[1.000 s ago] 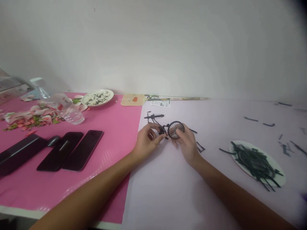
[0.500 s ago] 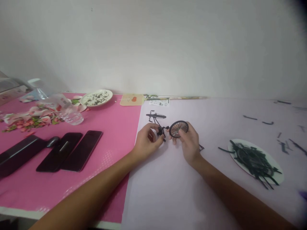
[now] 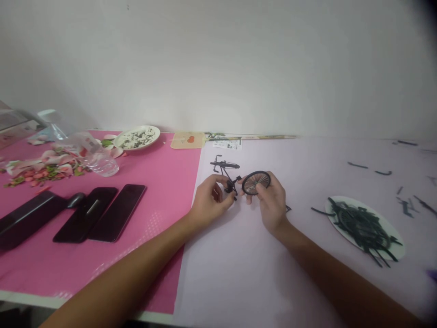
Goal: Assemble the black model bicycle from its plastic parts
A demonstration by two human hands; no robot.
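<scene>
One spoked wheel (image 3: 256,183), more tilted than earlier, pinched in right hand (image 3: 272,200) above desk (image 3: 232,269), near black bicycle frame (image 3: 226,165). Left hand (image 3: 209,200) closed on frame. Right hand partly hides small dark part (image 3: 288,209). Plate (image 3: 398,249) of parts farther right; two phones (image 3: 118,213) left.

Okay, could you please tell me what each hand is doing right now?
Left hand: closed, pinching the model bicycle frame.
Right hand: closed, holding the spoked wheel, thumb on its spokes.
</scene>
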